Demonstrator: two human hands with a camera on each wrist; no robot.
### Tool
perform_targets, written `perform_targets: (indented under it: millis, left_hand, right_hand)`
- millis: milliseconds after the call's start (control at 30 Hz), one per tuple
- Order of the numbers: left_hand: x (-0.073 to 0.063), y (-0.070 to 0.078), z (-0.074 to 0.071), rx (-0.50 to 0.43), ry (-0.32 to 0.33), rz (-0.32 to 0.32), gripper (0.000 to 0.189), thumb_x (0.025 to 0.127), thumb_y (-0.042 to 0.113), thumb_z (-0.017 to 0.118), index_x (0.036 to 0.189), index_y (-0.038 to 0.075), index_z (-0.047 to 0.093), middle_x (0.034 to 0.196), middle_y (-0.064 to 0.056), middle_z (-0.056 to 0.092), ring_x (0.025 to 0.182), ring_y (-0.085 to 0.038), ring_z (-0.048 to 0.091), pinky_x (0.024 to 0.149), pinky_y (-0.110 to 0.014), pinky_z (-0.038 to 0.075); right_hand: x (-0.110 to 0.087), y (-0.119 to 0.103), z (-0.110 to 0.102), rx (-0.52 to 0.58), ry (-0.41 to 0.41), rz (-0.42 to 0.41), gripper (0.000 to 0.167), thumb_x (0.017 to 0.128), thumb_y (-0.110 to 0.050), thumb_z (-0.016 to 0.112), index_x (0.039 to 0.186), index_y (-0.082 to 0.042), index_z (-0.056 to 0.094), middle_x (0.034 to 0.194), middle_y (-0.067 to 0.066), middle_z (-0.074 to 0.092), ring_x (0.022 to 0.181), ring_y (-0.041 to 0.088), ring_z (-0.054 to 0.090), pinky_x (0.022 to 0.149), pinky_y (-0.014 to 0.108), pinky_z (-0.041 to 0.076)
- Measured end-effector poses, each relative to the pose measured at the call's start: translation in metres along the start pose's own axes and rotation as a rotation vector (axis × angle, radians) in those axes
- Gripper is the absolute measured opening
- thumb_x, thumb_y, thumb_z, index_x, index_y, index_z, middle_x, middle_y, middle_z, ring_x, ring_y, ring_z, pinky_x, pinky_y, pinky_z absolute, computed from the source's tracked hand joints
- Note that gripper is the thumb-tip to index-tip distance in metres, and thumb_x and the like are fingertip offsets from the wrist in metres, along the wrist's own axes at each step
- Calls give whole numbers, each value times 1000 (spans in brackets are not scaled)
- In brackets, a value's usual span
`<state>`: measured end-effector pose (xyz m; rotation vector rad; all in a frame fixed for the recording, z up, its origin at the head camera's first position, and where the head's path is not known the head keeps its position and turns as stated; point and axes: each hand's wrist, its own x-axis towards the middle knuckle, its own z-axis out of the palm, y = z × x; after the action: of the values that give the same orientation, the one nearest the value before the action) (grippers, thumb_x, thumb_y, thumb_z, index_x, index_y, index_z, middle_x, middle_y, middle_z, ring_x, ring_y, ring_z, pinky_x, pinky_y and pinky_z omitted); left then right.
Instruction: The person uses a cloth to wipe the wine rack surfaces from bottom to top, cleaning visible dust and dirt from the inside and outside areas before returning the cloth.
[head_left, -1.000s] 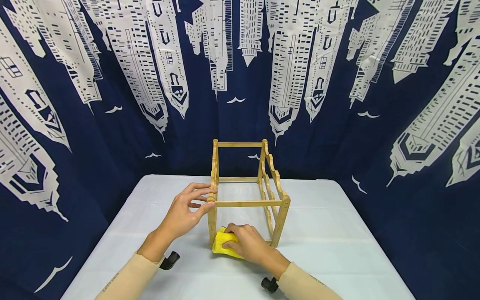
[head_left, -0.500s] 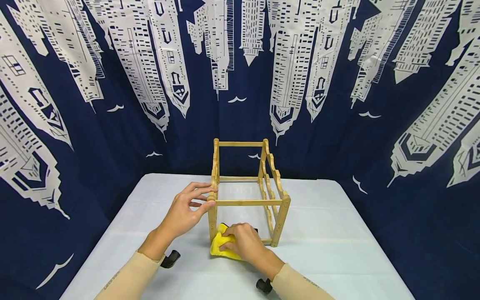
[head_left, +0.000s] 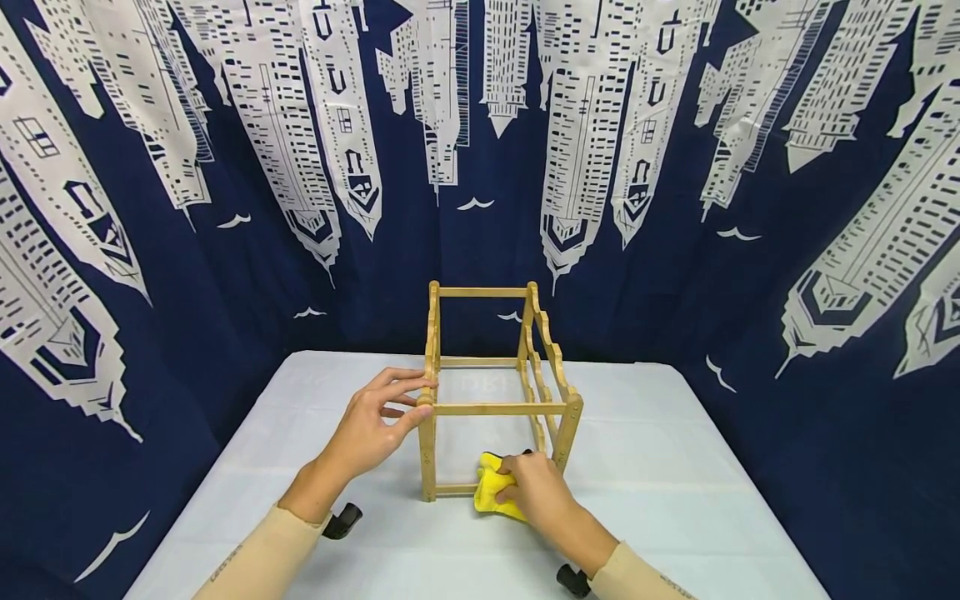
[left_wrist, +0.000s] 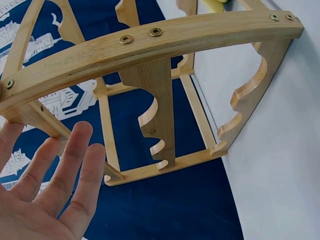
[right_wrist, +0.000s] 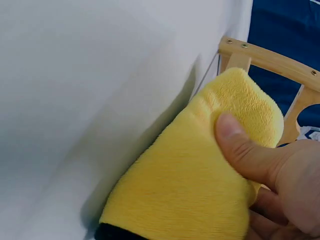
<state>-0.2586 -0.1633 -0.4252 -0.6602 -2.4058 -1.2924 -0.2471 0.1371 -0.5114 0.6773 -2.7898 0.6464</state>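
Observation:
A light wooden wine rack (head_left: 498, 409) with scalloped rails stands on the white-covered table. My left hand (head_left: 371, 429) holds its near upper left corner, thumb on the front and fingers along the side rail. In the left wrist view several fingers (left_wrist: 75, 172) reach out beside the rack's frame. My right hand (head_left: 547, 496) grips a folded yellow cloth (head_left: 491, 486) with a dark edge at the rack's lower front bar, towards the right post. The right wrist view has the thumb (right_wrist: 240, 150) pressed on the cloth's plush face; the other fingers are mostly hidden behind it.
The white table covering (head_left: 675, 500) spreads around the rack on all sides. A dark blue curtain (head_left: 405, 267) printed with white buildings hangs behind and at both sides. Black wrist mounts (head_left: 342, 521) sit under the forearms.
My right hand has slid the yellow cloth rightward along the lower front bar, from the left post towards the right post. The left hand and the rack stay in place.

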Motion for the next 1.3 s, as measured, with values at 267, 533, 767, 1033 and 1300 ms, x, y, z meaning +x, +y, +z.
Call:
perform_targets:
  millis: [267, 533, 767, 1033, 1300]
  left_hand:
    - [0, 1, 0, -3, 9, 4, 38, 108, 28, 87, 146, 24, 83, 158, -5, 72, 116, -26, 84, 96, -44, 73]
    - [1, 2, -1, 38, 9, 20, 39, 107, 26, 88, 146, 21, 83, 153, -4, 74, 114, -27, 85, 95, -44, 75]
    - [0, 2, -1, 47, 0, 14, 40, 108, 30, 87, 147, 23, 83, 150, -4, 76, 114, -26, 85, 95, -37, 74]
    - [1, 2, -6, 51, -44, 6, 41, 108, 32, 86, 148, 25, 82, 154, -3, 75, 114, -25, 86, 94, -35, 73]
    - [4, 0, -9, 47, -60, 35, 37, 114, 31, 79, 150, 23, 81, 153, -4, 76, 117, -26, 84, 95, -31, 71]
  right_hand:
    - [0, 6, 2, 17, 10, -58, 34, 78, -13, 108, 105, -4, 88, 101, 12, 90, 90, 27, 86, 77, 37, 72]
    - [12, -18, 25, 51, 18, -117, 32, 84, -18, 107, 108, -7, 89, 106, 8, 91, 98, 24, 88, 83, 34, 73]
    - [25, -38, 42, 90, 19, -187, 29, 87, -17, 105, 109, -6, 90, 109, 6, 92, 101, 18, 88, 86, 26, 72]
    - [21, -33, 41, 226, 64, -174, 28, 92, -18, 101, 114, -3, 90, 113, 11, 91, 104, 22, 89, 87, 22, 71]
    - [21, -38, 33, 346, 344, -262, 26, 90, -11, 102, 110, -2, 88, 105, 13, 90, 91, 21, 88, 79, 20, 70]
